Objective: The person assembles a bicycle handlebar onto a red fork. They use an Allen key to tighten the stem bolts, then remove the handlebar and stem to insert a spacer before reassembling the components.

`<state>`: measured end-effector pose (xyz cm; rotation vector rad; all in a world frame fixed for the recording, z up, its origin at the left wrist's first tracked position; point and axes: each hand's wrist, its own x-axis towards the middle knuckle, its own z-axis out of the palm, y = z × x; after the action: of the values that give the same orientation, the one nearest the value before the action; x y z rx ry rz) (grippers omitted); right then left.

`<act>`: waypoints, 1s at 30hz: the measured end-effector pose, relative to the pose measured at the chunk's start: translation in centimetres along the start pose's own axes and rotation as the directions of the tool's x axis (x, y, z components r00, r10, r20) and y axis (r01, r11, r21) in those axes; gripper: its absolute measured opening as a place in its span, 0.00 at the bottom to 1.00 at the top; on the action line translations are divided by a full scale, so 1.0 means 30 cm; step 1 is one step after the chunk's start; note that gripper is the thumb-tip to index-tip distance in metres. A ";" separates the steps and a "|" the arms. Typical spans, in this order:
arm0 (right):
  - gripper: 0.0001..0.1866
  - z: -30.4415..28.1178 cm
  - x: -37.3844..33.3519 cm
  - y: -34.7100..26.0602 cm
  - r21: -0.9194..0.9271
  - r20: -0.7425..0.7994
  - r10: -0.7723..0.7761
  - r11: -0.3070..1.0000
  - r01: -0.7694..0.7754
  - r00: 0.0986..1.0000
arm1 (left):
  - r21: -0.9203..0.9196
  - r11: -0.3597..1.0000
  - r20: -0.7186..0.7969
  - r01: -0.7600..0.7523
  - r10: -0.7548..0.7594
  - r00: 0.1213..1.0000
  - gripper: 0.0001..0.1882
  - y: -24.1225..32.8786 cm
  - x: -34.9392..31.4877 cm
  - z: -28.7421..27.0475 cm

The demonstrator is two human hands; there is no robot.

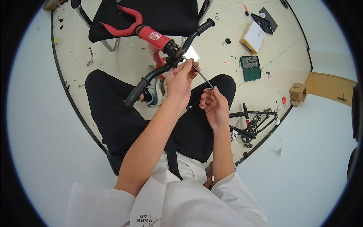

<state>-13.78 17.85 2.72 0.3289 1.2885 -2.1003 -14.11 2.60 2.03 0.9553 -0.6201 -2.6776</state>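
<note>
A black handlebar with ribbed rubber grips lies across in front of me, joined to a red bike front end whose fork legs point away over a black chair seat. My left hand is closed at the clamp in the bar's middle, pinching the upper end of a thin metal rod. That rod slants down to the right from those fingers. At its lower, dark end, my right hand grips it between thumb and fingers. The left fingers hide how the rod's tip meets the clamp.
The black chair stands ahead. Rightward on the floor are an open green case, a white-topped box, a black tool case, a black bike frame and cardboard boxes. Small loose parts are scattered about.
</note>
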 end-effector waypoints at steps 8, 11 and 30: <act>0.10 0.045 -0.001 -0.016 -0.415 -0.091 -0.357 0.862 0.291 0.930 | 0.009 1.000 0.000 -0.002 0.002 1.000 0.11 0.001 -0.002 0.000; 0.09 0.072 -0.009 -0.019 -0.745 0.033 -0.631 0.501 0.440 0.775 | 0.009 1.000 0.007 -0.005 0.005 1.000 0.11 0.000 -0.001 -0.001; 0.17 0.036 -0.025 -0.014 -0.110 0.058 -0.163 0.979 0.169 0.985 | -0.003 1.000 -0.035 0.019 -0.019 0.999 0.11 0.009 -0.012 0.013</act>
<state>-13.36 17.34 3.93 0.1228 1.4443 -2.1453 -14.06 2.63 2.64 1.0100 -0.6025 -2.6719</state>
